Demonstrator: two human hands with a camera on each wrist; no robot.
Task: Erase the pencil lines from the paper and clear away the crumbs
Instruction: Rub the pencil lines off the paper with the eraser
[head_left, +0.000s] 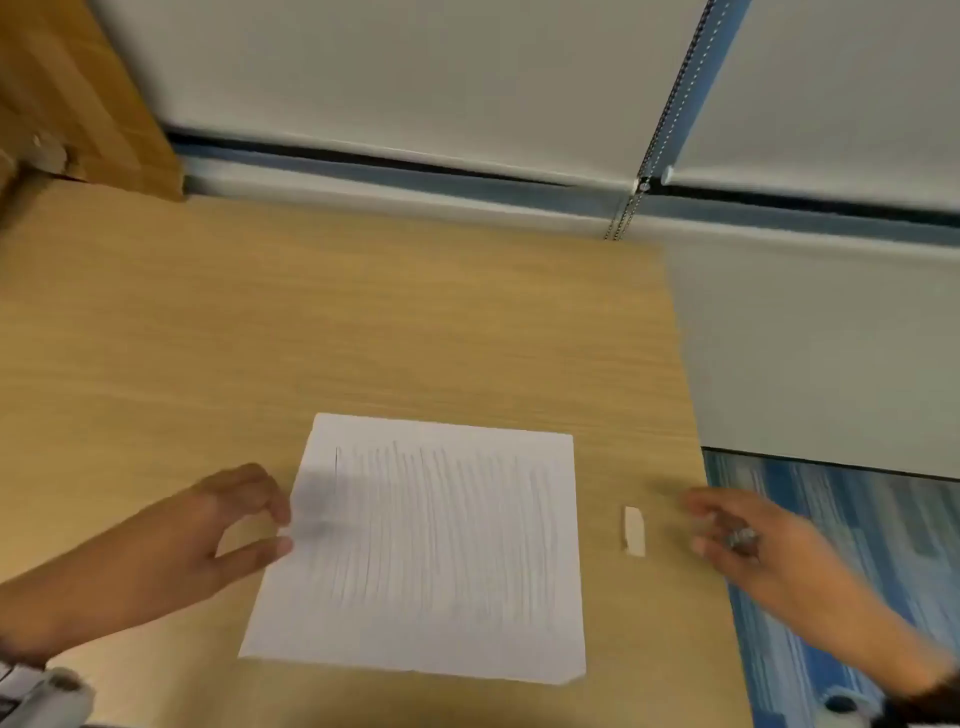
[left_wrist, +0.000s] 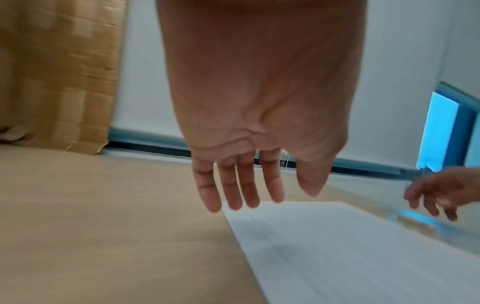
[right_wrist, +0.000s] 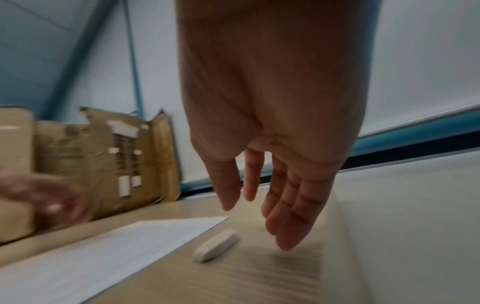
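Paper (head_left: 426, 551) and eraser (head_left: 634, 531) untouched — both grips empty

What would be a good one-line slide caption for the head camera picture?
Two open hands, left hand and right hand, flank a white pencil-lined paper sheet and small white oblong eraser on a light wooden desk.

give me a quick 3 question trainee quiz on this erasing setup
1. True or false: the right hand already holds the eraser.
2. Multiple choice: where does the eraser lie? A) on the paper B) on the desk just right of the paper C) in the left hand
3. Fill in: the pencil lines on the paper run roughly from its far edge toward its ____ edge.

Key
1. False: the eraser lies free on the desk and the open right hand is beside it.
2. B
3. near
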